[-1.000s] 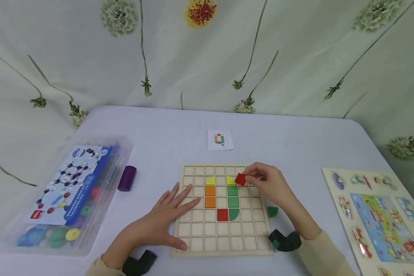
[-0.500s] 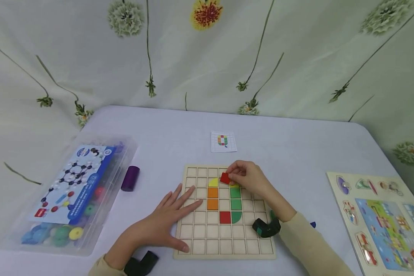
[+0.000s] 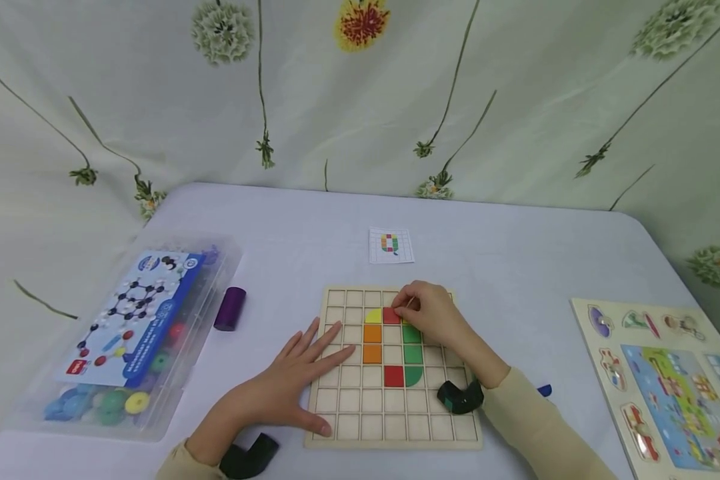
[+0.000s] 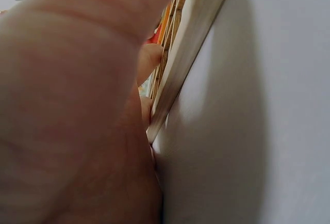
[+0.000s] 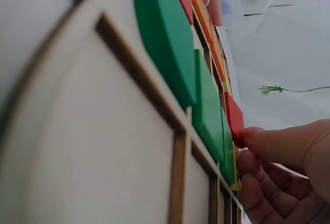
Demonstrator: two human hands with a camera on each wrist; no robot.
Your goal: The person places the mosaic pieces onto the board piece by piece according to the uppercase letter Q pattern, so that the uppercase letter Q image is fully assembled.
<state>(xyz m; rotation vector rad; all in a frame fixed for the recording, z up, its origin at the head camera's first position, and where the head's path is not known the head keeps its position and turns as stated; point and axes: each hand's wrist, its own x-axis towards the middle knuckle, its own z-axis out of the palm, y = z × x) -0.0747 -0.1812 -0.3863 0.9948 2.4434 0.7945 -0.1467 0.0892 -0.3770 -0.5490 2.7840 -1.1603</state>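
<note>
My right hand [image 3: 432, 313] pinches a red square tile [image 3: 391, 315] at the top gap between two yellow pieces on a wooden grid board [image 3: 370, 427]. In the right wrist view, thumb and fingers touch the near edge of that red tile [image 5: 234, 116]. Below lie orange squares [image 3: 372, 333], green squares [image 3: 412, 353], another red square [image 3: 394, 376] and a green quarter-round [image 3: 413, 376]. The right-hand yellow piece is mostly hidden by my fingers. With fingers spread, my left hand [image 3: 285, 383] rests at the board's left side; the left wrist view shows the board's edge [image 4: 191, 38] beside it.
A small pattern card [image 3: 391, 245] lies behind the board. To the left are a purple cylinder [image 3: 230, 309] and a clear box [image 3: 156, 413] of colored parts. A picture puzzle [image 3: 666, 393] lies at right. A small blue piece [image 3: 544, 390] shows beside the right sleeve.
My right hand has carried the red tile leftward, from beside the right yellow piece to the gap between both yellows, and lowered it there. The left hand stays put; the head view shifts slightly.
</note>
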